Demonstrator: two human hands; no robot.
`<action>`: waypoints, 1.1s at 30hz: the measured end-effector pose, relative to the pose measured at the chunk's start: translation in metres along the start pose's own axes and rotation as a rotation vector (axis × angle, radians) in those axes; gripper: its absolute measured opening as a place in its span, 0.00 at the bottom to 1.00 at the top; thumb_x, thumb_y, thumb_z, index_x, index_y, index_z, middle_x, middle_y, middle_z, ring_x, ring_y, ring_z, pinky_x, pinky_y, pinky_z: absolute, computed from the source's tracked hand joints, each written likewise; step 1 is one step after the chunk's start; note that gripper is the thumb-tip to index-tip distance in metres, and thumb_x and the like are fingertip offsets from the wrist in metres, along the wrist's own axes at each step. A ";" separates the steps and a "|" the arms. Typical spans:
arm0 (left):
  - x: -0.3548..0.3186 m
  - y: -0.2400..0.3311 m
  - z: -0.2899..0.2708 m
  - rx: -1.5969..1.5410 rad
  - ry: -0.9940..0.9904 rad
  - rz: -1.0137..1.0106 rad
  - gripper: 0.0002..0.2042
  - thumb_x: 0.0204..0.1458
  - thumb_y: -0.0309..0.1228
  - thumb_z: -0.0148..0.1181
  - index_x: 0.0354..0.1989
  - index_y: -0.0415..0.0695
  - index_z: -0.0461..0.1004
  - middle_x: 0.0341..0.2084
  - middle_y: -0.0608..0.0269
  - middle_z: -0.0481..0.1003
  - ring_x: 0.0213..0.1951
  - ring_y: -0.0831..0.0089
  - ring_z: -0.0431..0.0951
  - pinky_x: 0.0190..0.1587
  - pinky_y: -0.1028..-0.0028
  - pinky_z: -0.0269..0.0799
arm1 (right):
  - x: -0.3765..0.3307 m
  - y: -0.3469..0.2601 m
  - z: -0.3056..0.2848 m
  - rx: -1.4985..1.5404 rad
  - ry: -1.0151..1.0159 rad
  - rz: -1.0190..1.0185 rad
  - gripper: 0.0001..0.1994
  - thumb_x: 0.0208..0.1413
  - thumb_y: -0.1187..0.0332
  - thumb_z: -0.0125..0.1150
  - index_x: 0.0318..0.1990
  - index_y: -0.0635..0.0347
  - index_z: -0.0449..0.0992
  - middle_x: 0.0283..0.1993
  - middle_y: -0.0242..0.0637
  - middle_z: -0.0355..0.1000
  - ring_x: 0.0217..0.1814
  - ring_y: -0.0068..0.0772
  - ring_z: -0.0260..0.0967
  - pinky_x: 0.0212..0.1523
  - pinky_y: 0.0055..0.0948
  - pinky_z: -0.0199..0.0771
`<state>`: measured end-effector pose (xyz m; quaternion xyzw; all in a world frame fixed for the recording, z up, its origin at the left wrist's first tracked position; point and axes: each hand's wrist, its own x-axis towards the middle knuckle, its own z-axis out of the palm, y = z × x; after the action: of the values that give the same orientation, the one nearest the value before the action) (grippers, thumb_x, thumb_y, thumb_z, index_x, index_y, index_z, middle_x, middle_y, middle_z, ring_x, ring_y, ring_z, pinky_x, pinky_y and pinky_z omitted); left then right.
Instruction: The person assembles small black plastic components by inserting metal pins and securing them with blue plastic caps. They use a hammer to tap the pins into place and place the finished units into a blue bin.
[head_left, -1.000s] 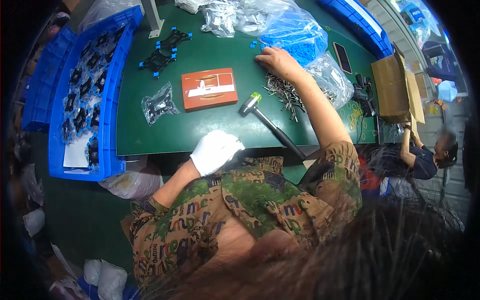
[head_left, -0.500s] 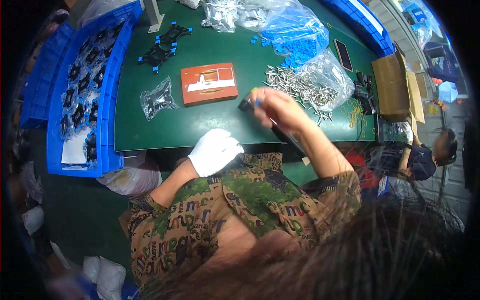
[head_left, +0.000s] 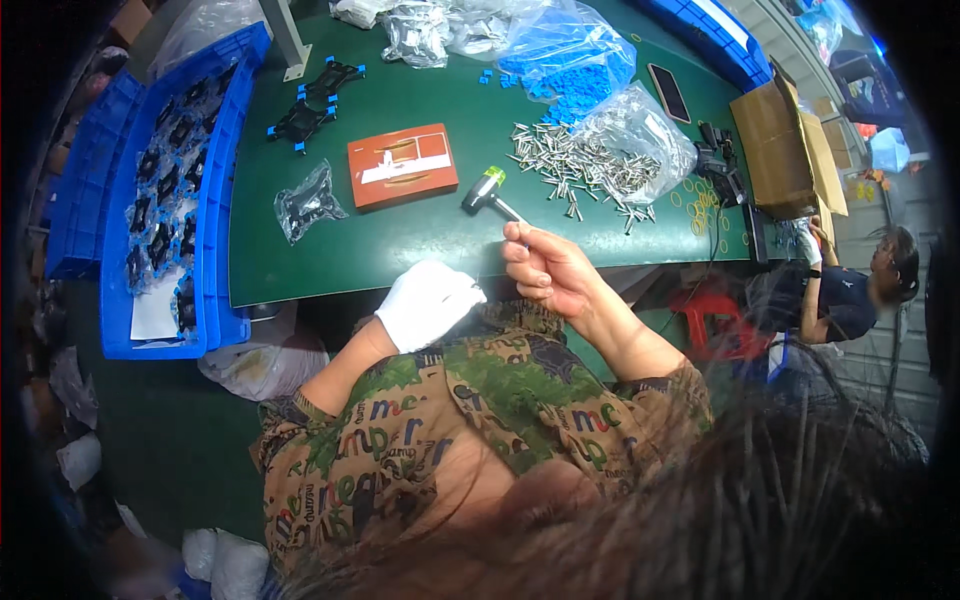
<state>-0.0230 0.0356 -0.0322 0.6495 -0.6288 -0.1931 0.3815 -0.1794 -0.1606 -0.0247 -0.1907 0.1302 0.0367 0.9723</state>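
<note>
My left hand (head_left: 428, 306), in a white glove, is at the table's near edge with its fingers curled together. What it may hold is hidden. My bare right hand (head_left: 553, 268) is to the right of it, fingers bent in and thumb close to the index finger; I cannot make out what is in them. Just beyond its fingertips is a small hammer (head_left: 485, 190) with a black and bright-green head and a metal shaft. The shaft runs toward my right hand, which hides the handle. To the left of the hammer lies a red-brown box (head_left: 402, 167) with white tape.
A bagged black part (head_left: 308, 202) lies left of the box; black frames with blue tips (head_left: 303, 120) lie behind. Metal pins (head_left: 580, 160), blue pieces (head_left: 575, 95), a phone (head_left: 668, 93) and yellow rings (head_left: 705, 210) are rightward. A blue crate (head_left: 215, 240) stands left; another person (head_left: 850, 300) is right.
My right hand has drawn back toward me from beside the hammer head. The hammer's dark handle, seen before below that hand, is now hidden. My left hand has hardly moved.
</note>
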 end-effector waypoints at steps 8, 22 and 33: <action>-0.009 -0.002 0.002 -0.014 -0.036 -0.081 0.08 0.58 0.36 0.61 0.35 0.46 0.83 0.29 0.60 0.79 0.37 0.58 0.77 0.42 0.61 0.73 | -0.001 0.004 0.032 -0.250 0.370 -0.139 0.15 0.69 0.68 0.50 0.59 0.61 0.66 0.51 0.43 0.74 0.47 0.38 0.78 0.46 0.36 0.82; -0.007 -0.005 0.005 0.056 -0.030 0.083 0.10 0.59 0.38 0.54 0.31 0.48 0.78 0.23 0.53 0.74 0.29 0.50 0.75 0.35 0.54 0.70 | -0.009 -0.017 0.055 -1.447 0.017 -0.002 0.17 0.71 0.69 0.50 0.63 0.61 0.61 0.40 0.34 0.79 0.31 0.20 0.74 0.34 0.23 0.72; -0.005 -0.002 0.004 0.052 -0.040 0.040 0.10 0.59 0.39 0.54 0.32 0.49 0.77 0.22 0.53 0.74 0.28 0.51 0.74 0.36 0.54 0.70 | -0.009 -0.010 0.051 -1.437 0.090 0.026 0.09 0.70 0.69 0.50 0.51 0.61 0.73 0.31 0.27 0.72 0.27 0.17 0.65 0.29 0.21 0.68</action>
<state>-0.0255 0.0392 -0.0378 0.6426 -0.6538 -0.1821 0.3555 -0.1749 -0.1502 0.0267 -0.7831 0.1162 0.1170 0.5996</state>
